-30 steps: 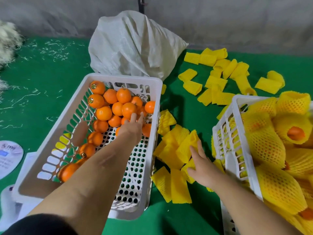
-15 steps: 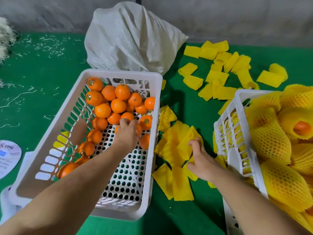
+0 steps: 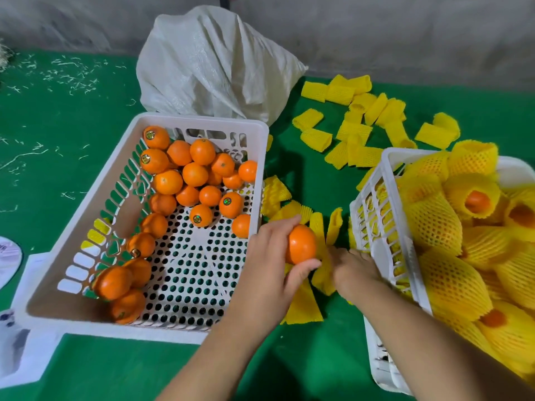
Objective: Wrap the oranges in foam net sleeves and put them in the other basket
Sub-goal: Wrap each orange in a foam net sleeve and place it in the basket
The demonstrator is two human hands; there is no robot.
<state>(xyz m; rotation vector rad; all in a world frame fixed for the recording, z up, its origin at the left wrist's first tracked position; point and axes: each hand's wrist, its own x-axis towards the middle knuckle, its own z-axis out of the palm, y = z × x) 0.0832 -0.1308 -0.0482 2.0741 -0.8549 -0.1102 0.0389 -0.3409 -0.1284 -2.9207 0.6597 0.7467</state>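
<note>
My left hand [image 3: 270, 256] grips one bare orange [image 3: 301, 244] just outside the right rim of the left white basket [image 3: 72, 238], which holds several loose oranges [image 3: 185, 175]. My right hand [image 3: 351, 269] lies blurred on the pile of flat yellow foam net sleeves [image 3: 304, 308] between the two baskets, fingers down among them; whether it pinches a sleeve is unclear. The right white basket [image 3: 376, 227] is filled with oranges wrapped in yellow sleeves [image 3: 434, 224].
A white woven sack [image 3: 214, 73] stands behind the left basket. More yellow sleeves [image 3: 356, 128] are scattered on the green table at the back right. Papers [image 3: 17, 342] lie at the left front edge. A grey wall runs along the back.
My left hand picked an orange out of the left basket and carried it right, over the sleeve pile. My right hand moved slightly right and nearer among the sleeves.
</note>
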